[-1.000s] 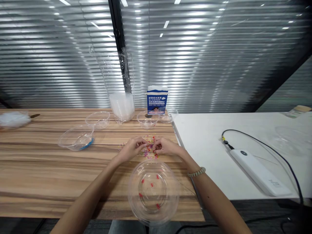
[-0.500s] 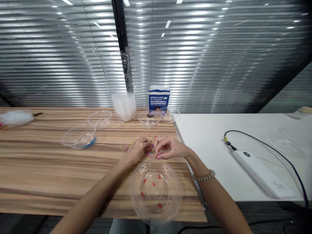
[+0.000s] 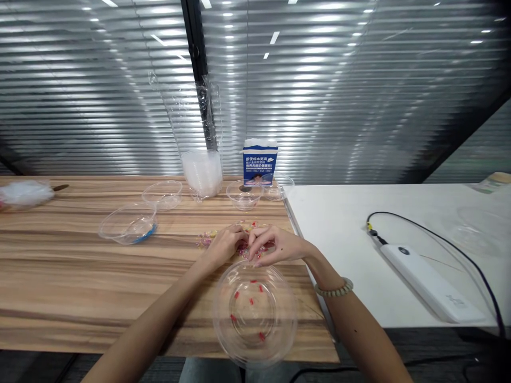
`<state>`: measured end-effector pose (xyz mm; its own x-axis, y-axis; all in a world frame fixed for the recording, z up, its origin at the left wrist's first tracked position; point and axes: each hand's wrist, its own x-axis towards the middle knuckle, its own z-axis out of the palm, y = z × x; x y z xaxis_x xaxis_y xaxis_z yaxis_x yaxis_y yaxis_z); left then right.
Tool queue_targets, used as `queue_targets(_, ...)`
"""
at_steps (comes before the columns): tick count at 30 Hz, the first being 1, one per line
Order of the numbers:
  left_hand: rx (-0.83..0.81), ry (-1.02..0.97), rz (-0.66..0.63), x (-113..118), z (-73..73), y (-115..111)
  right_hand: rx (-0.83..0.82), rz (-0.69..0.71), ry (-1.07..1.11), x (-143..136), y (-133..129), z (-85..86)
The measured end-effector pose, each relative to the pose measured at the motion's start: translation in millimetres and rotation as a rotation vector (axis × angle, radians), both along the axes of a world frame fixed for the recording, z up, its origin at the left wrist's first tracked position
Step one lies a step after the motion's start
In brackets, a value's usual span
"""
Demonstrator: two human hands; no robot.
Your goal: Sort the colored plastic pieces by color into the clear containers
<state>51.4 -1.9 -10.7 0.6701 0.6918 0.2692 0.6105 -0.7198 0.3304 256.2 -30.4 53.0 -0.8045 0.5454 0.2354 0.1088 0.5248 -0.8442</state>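
A clear round plastic bowl [image 3: 223, 340] stands at the table's near edge with several small red pieces [image 3: 251, 301] inside. Just over its far rim, my right hand [image 3: 277, 246] has its thumb and fingertips slightly apart, with nothing visible between them. My left hand [image 3: 227, 246] rests at a pile of tiny multicoloured pieces [image 3: 205, 239] beyond the bowl. Its fingers are curled down into the pile, and whatever they pinch is hidden. More of the pile shows behind and between the hands.
Clear bowls [image 3: 163, 194] stand farther back, one holding blue pieces [image 3: 147, 234]. A bagged stack of containers [image 3: 203, 173] and a blue carton [image 3: 260, 165] stand at the back. On the white table to the right lies a white power bank [image 3: 431, 284] with a black cable [image 3: 443, 247].
My right hand has let go of a small red piece, which now lies inside the far side of the bowl. Its fingers have parted. My left hand stays at the pile.
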Motion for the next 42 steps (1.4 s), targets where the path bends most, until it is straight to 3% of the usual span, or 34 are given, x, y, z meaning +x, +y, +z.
queue_targets(7, -0.041, -0.006, 0.043, 1, -3.0, 2, 0.075, -0.281, -0.062, 4, 17, -17.4)
queue_targets(10, -0.13, -0.18, 0.076, 1, 2.1, 1, 0.158, -0.334, -0.188, 0, 23, -31.4)
queue_targets(13, -0.31, -0.428, 0.083, 0, 20.3, -7, 0.234, -0.32, -0.257, -6, 27, -43.8)
queue_targets(15, -0.487, -0.525, 0.008, -2, 37.9, -16, 0.268, -0.326, -0.287, -10, 28, -49.1)
queue_targets(18, -0.721, -0.463, -0.213, -7, 62.5, -28, 0.3, -0.318, -0.312, -12, 29, -53.3)
queue_targets(22, -0.754, -0.305, -0.394, -10, 77.1, -36, 0.315, -0.305, -0.3, -12, 31, -56.4)
queue_targets(25, -0.7, -0.342, -0.331, -10, 76.0, -33, 0.3, -0.298, -0.304, -11, 31, -58.3)
queue_targets(30, -0.563, -0.453, -0.006, -9, 60.9, -21, 0.263, -0.304, -0.313, -12, 30, -59.3)
queue_targets(33, -0.484, -0.415, 0.14, -9, 48.4, -13, 0.251, -0.313, -0.331, -12, 29, -58.3)
queue_targets(42, -0.262, -0.218, 0.217, -10, 28.4, -5, 0.21, -0.283, -0.294, -13, 25, -52.5)
